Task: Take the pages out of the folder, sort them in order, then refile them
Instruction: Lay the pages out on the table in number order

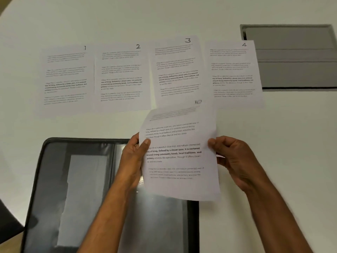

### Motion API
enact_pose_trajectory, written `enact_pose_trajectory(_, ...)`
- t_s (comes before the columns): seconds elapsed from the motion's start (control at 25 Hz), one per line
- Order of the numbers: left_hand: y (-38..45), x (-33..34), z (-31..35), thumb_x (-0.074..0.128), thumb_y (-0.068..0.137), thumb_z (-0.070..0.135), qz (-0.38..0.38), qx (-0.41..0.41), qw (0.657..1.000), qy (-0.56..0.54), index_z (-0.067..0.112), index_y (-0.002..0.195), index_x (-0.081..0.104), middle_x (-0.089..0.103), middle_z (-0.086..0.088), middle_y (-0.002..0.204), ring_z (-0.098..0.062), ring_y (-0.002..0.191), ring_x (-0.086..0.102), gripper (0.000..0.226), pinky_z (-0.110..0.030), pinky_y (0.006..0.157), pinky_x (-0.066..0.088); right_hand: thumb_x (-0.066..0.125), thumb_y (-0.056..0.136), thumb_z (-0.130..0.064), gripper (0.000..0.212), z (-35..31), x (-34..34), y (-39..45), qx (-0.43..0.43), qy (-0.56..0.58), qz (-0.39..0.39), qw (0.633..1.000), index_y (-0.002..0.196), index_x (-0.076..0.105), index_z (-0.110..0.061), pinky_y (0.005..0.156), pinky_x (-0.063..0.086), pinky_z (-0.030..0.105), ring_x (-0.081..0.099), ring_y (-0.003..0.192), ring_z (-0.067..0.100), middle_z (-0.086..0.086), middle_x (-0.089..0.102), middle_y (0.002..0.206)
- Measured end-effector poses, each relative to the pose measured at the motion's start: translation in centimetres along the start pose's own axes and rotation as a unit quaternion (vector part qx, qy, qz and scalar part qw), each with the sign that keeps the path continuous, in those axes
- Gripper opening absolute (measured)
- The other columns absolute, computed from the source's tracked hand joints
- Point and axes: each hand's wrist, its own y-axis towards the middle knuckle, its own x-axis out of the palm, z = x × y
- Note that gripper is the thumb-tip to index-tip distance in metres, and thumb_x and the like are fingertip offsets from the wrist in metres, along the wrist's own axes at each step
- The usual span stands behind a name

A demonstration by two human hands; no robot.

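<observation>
Both hands hold up a printed page marked 10 [179, 154] above the open black folder [76, 189]. My left hand [134, 159] pinches the page's left edge, thumb on the front. My right hand [235, 161] grips its right edge. Beyond them, four pages lie flat in a row on the white table: page 1 [65, 79], page 2 [121, 77], page 3 [177, 70] and page 4 [233, 73]. The held page overlaps the near edge of page 3 in view. The folder's clear sleeves show glare.
A grey rectangular panel [295, 57] is set into the table at the far right, partly under page 4. The white table [273, 125] curves away at the top left. A dark object [9, 223] juts in at the lower left edge.
</observation>
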Motion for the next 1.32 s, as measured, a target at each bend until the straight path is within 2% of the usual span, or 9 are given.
enact_pose_trajectory(0.08,-0.2,-0.8,0.0,0.064,0.098,0.013,-0.005,-0.010,0.999,-0.030,0.014,0.139,0.060,0.073,-0.014,0.128,-0.031,0.109,0.073,0.041,-0.044,0.086,0.064,0.082,0.071,-0.034,0.022,-0.1,1.4,-1.2,-0.017,0.003,-0.013,1.000,0.062,0.070,-0.019,0.065,0.058,0.024,0.073,0.077,0.018,0.004,0.077,0.085)
enact_pose_trajectory(0.24,-1.3,-2.0,0.0,0.066,0.091,0.016,-0.021,-0.021,0.995,-0.090,0.013,0.141,0.059,0.072,-0.013,0.130,-0.028,0.109,0.073,0.051,-0.045,0.089,0.063,0.100,0.040,-0.056,0.079,-0.1,3.3,-3.5,-0.043,0.033,-0.032,0.998,0.088,0.066,-0.003,0.071,0.061,0.028,0.077,0.088,0.026,0.014,0.079,0.102)
enact_pose_trajectory(0.44,-1.9,-2.5,-0.9,0.060,0.095,0.011,-0.022,-0.020,0.993,-0.113,0.012,0.137,0.062,0.072,-0.015,0.129,-0.029,0.106,0.074,0.042,-0.047,0.090,0.062,0.094,0.056,-0.058,0.068,0.5,3.1,-4.9,-0.063,0.043,-0.016,0.997,0.107,0.074,-0.018,0.078,0.061,0.032,0.076,0.101,0.030,0.010,0.077,0.114)
enact_pose_trajectory(0.6,-1.9,-1.4,-1.9,0.058,0.097,0.007,-0.012,-0.021,0.993,-0.117,0.012,0.130,0.066,0.074,-0.015,0.125,-0.027,0.102,0.076,0.034,-0.040,0.080,0.065,0.072,0.089,-0.023,0.034,0.6,2.1,-5.4,-0.106,0.013,0.094,0.990,0.119,0.056,-0.023,0.066,0.060,0.027,0.078,0.088,0.021,-0.001,0.080,0.101)
enact_pose_trajectory(0.72,-1.8,-0.1,-2.5,0.062,0.092,0.010,-0.009,-0.022,0.992,-0.125,0.009,0.134,0.064,0.074,-0.015,0.125,-0.026,0.104,0.075,0.042,-0.037,0.079,0.064,0.069,0.096,-0.007,0.057,0.8,0.7,-5.5,-0.179,-0.038,0.159,0.970,0.138,0.044,-0.037,0.065,0.060,0.023,0.077,0.086,0.010,-0.016,0.076,0.109)
enact_pose_trajectory(0.8,-1.8,1.3,-2.9,0.061,0.093,0.011,-0.020,-0.019,0.993,-0.118,0.011,0.132,0.065,0.073,-0.013,0.126,-0.026,0.107,0.074,0.040,-0.038,0.084,0.064,0.067,0.098,-0.010,0.057,1.4,-0.8,-5.2,-0.200,-0.097,0.167,0.960,0.145,0.047,-0.034,0.069,0.060,0.021,0.075,0.092,0.001,-0.014,0.067,0.128)
enact_pose_trajectory(0.96,-2.3,4.4,-3.2,0.055,0.098,0.007,-0.024,-0.025,0.995,-0.097,0.014,0.125,0.068,0.075,-0.011,0.125,-0.024,0.106,0.075,0.031,-0.039,0.089,0.063,0.065,0.096,-0.033,0.027,1.2,-4.5,-4.2,-0.126,-0.062,0.136,0.981,0.122,0.073,-0.029,0.078,0.056,0.015,0.072,0.101,0.000,-0.012,0.075,0.120)
enact_pose_trajectory(1.08,-2.5,6.3,-3.4,0.056,0.098,0.009,-0.027,-0.020,0.997,-0.076,0.014,0.128,0.068,0.072,-0.013,0.129,-0.026,0.112,0.073,0.033,-0.039,0.093,0.062,0.073,0.093,-0.025,0.007,0.8,-7.0,-3.5,-0.077,-0.059,0.118,0.988,0.096,0.079,-0.025,0.073,0.055,0.014,0.075,0.090,0.007,-0.012,0.080,0.098)
enact_pose_trajectory(1.32,-2.3,10.1,-4.1,0.050,0.103,0.008,-0.017,-0.010,0.998,-0.063,0.016,0.129,0.067,0.074,-0.009,0.127,-0.022,0.111,0.073,0.032,-0.036,0.093,0.061,0.082,0.084,-0.016,0.020,-0.2,-10.5,-1.9,-0.059,-0.013,0.153,0.986,0.073,0.067,-0.011,0.063,0.056,0.021,0.075,0.072,0.015,0.002,0.080,0.084)
